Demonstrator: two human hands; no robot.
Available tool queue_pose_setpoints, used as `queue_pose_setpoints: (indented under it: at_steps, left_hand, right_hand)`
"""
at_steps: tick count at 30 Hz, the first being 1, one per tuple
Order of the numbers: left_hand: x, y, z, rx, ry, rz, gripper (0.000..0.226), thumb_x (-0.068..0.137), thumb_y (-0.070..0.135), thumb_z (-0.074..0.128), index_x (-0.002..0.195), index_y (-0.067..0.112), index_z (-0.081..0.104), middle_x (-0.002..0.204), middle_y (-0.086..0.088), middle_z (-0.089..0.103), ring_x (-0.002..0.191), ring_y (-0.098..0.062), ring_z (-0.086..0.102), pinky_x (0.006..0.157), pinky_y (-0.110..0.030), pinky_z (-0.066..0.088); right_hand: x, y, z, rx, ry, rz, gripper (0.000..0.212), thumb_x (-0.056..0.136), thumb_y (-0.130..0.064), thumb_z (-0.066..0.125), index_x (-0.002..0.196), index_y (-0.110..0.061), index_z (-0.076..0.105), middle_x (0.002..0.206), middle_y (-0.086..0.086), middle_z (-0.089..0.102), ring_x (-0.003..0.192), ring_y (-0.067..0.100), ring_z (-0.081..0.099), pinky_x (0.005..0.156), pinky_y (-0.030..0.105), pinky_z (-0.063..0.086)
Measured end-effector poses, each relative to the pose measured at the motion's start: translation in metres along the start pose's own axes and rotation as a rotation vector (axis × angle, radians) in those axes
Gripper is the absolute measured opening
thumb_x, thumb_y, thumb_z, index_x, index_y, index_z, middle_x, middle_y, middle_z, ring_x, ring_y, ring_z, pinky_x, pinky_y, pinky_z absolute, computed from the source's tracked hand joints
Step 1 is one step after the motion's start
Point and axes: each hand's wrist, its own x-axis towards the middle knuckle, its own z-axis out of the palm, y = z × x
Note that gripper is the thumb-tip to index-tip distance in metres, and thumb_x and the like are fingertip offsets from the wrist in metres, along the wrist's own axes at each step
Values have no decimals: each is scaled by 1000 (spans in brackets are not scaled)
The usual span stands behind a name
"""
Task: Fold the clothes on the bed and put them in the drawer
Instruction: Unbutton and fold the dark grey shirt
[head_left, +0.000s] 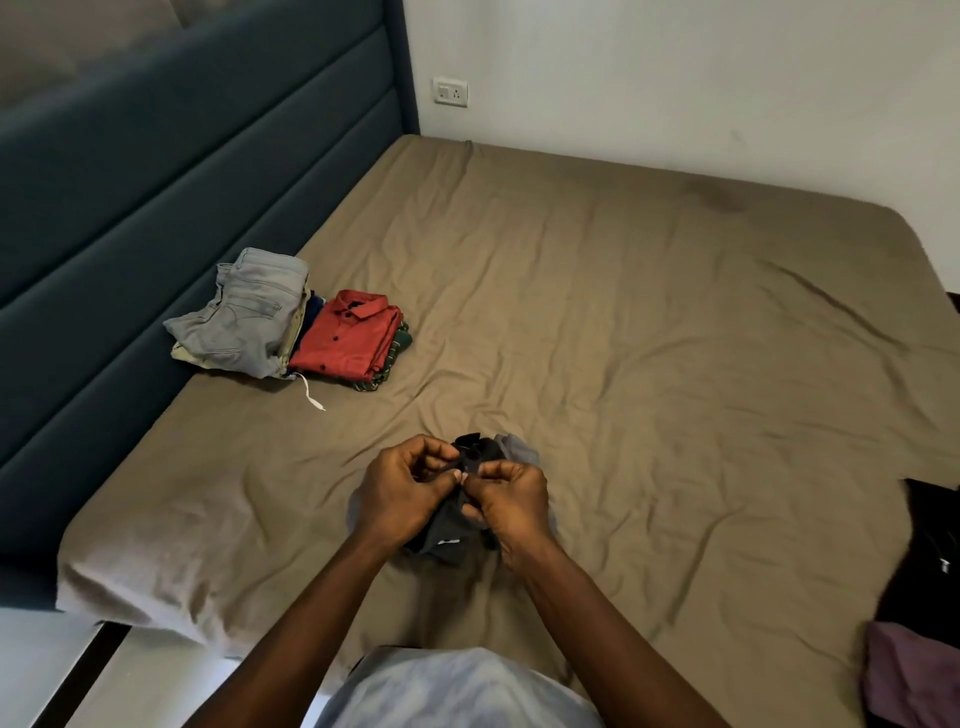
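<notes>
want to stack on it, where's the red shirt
In the head view, the red shirt lies folded at left on the bed, beside the grey jeans near the headboard.

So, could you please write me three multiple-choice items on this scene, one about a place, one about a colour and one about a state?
1. Where does the folded red shirt lie? A. beside the grey jeans, near the headboard B. under the hands C. on the floor
2. What colour is the garment being held? A. white B. black C. yellow
3. What are the left hand and right hand doing? A. lying flat B. hanging idle C. both pinching the garment
Key: 1 A, it lies next to the jeans by the headboard; 2 B, the cloth they hold is black; 3 C, both hands close on it.
</notes>
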Motion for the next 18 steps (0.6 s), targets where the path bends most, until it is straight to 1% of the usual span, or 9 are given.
queue_pose_setpoints:
  at_steps: [2, 4, 7, 9, 12, 14, 15, 16, 18]
  left_hand:
    - [1, 1, -2, 72, -15, 32, 27, 76, 3, 83, 90, 23, 75, 77, 1, 74, 74, -17, 70, 73, -39, 60]
    - [3, 3, -5, 105, -35, 59, 27, 72, 12, 83, 92, 28, 74, 74, 4, 71, 69, -13, 68, 71, -41, 59]
    - [4, 7, -6, 157, -45, 58, 29, 66, 27, 77, 94, 34, 71, 70, 9, 68, 67, -10, 67, 70, -42, 58]
    - [3, 11, -4, 221, -20, 45, 28, 66, 32, 78, 92, 36, 68, 70, 14, 67, 67, -6, 66, 68, -39, 57]
    - [2, 17, 1, 310, 28, 39, 27, 69, 30, 83, 88, 34, 65, 70, 19, 67, 66, -1, 64, 66, -33, 54]
    - [0, 20, 5, 329, 47, 16, 26, 71, 26, 84, 89, 32, 67, 66, 15, 66, 65, 3, 63, 63, -24, 50]
    - [0, 21, 7, 338, 45, 4, 25, 72, 24, 84, 92, 30, 69, 64, 13, 66, 65, 4, 62, 61, -18, 47]
    - [0, 22, 7, 354, 28, -2, 26, 74, 22, 82, 97, 29, 72, 65, 13, 68, 66, 5, 62, 62, -16, 46]
    - [1, 25, 6, 389, -34, 7, 32, 79, 19, 79, 109, 28, 75, 68, 13, 72, 72, 2, 66, 72, -21, 53]
  right_hand:
    - [-3, -1, -1, 40, -38, 12, 15, 92, 1, 71, 80, -6, 65, 69, 7, 66, 62, 11, 67, 56, 26, 57]
    - [-5, -3, -5, 67, -76, 12, 20, 94, 3, 67, 77, -8, 64, 68, 6, 66, 61, 11, 67, 58, 26, 60]
    - [-8, -7, -9, 80, -105, 8, 14, 94, 3, 68, 84, -6, 66, 68, 4, 68, 62, 12, 67, 60, 26, 61]
    - [-9, -8, -10, 90, -116, -4, 7, 93, 2, 69, 90, -3, 66, 68, 3, 68, 62, 11, 67, 58, 25, 59]
    - [-9, -9, -11, 97, -109, -24, 5, 93, 4, 69, 97, 3, 69, 73, 6, 70, 60, 9, 69, 54, 22, 57]
    - [-9, -9, -12, 68, -96, -36, 7, 93, 4, 68, 100, 6, 70, 74, 8, 70, 58, 9, 68, 53, 21, 56]
    - [-9, -10, -14, 39, -94, -50, 6, 93, 3, 69, 98, 5, 71, 73, 8, 69, 57, 8, 67, 53, 21, 57]
    - [-9, -10, -16, 1, -92, -70, 3, 92, 2, 70, 94, 2, 72, 73, 8, 69, 57, 8, 67, 54, 22, 58]
    - [-8, -10, -20, -103, -80, -136, 8, 91, 1, 72, 87, -6, 74, 71, 5, 71, 60, 11, 67, 60, 26, 60]
